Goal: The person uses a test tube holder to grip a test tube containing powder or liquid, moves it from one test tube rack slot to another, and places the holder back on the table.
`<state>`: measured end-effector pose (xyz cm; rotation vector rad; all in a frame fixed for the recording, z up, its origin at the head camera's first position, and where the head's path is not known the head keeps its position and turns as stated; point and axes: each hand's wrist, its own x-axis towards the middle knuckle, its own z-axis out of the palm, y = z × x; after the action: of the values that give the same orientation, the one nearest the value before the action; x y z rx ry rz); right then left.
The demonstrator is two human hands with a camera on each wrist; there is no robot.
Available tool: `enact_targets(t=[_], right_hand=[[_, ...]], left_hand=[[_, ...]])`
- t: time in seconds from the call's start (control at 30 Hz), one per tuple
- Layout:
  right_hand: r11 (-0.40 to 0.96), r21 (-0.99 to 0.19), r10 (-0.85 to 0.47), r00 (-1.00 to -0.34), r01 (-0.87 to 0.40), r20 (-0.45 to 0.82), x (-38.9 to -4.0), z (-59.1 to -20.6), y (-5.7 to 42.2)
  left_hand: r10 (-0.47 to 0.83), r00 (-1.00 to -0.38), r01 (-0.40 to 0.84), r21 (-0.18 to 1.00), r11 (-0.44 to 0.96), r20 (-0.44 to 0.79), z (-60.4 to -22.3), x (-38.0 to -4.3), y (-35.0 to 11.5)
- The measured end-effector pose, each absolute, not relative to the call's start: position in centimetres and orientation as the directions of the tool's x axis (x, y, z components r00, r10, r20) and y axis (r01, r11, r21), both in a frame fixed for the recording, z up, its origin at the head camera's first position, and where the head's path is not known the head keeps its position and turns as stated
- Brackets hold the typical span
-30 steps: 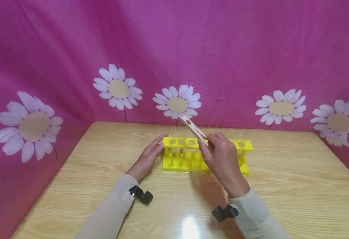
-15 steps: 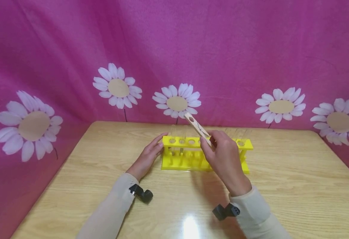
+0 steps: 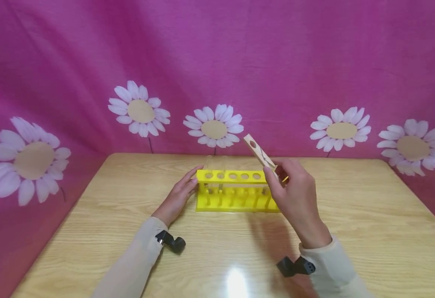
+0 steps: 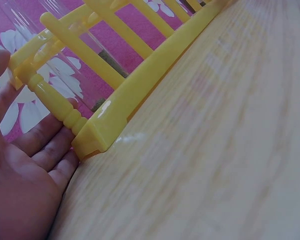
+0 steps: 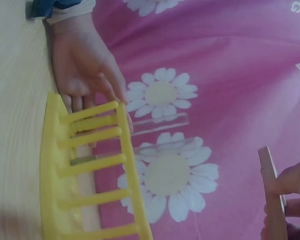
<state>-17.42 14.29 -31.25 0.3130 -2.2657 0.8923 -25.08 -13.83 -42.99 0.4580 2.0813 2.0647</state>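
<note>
A yellow test tube rack stands on the table. My left hand holds its left end, thumb at the front corner of the top bar and fingers reaching behind the end post, as the left wrist view shows. Two clear test tubes stand in the leftmost holes, with a little dark matter low in them. My right hand pinches a wooden clothespin between thumb and fingers, its holed end pointing up and left above the rack. That hand covers the rack's right end.
The wood-grain table extends on both sides of the rack. A pink curtain with white daisies hangs close behind the table's far edge. A black wrist camera sits on each sleeve.
My right hand has moved right along the rack with the clothespin, and now hides the tubes seen before at the right end. The left hand stays at the rack's left end.
</note>
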Motion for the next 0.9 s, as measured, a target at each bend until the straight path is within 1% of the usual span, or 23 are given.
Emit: enact_targets(t=[0.17,0.37,0.67,0.8,0.9], right_hand=[[0.752,-0.512,0.044,-0.743,-0.416,0.668,-17.0,-30.8,15.6],[0.782,-0.507,0.097,-0.732,-0.363,0.674,-16.3,-30.0,17.8],[0.833,-0.502,0.159,-0.769,-0.232,0.619,-15.6,-29.9,21.0],[0.854,-0.493,0.175,-0.804,-0.163,0.568,-15.4,-30.1,22.5],[0.857,-0.503,0.183,-0.844,-0.114,0.504,-15.3,-30.1,23.7]], left_hand=[[0.34,-0.935,0.098,0.995,-0.026,0.101,-43.1,-25.1,-14.0],[0.337,-0.938,0.079,0.997,-0.013,0.079,-43.0,-25.1,-13.9],[0.344,-0.935,0.087,0.996,-0.028,0.091,-43.1,-25.1,-14.0],[0.339,-0.938,0.076,0.997,-0.015,0.077,-43.0,-25.0,-14.0],[0.336,-0.939,0.077,0.997,-0.013,0.077,-43.0,-25.1,-14.0]])
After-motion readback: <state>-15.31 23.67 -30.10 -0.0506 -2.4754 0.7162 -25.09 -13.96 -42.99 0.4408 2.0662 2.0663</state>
